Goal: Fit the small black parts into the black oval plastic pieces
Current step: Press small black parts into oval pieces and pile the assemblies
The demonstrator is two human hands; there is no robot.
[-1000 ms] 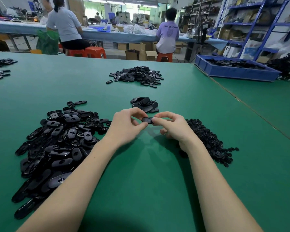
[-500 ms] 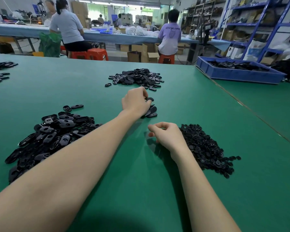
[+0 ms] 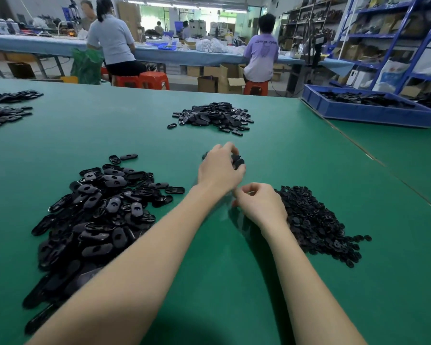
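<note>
A big heap of black oval plastic pieces lies on the green table at the left. A heap of small black parts lies at the right. My left hand hovers, blurred, over a small cluster of oval pieces in the middle, with loosely curled fingers and nothing seen in them. My right hand rests at the left edge of the small-parts heap. Its fingers are curled and thumb and forefinger meet. Whether a part sits between them is hidden.
Another pile of oval pieces lies farther back, and more piles sit at the far left. A blue bin of black parts stands at the back right. Two people sit on red stools beyond the table's far edge.
One second ago both hands held one oval piece together. My left hand then carried it forward to the small cluster and has now drawn back a little; my right hand has stayed beside the small parts.
</note>
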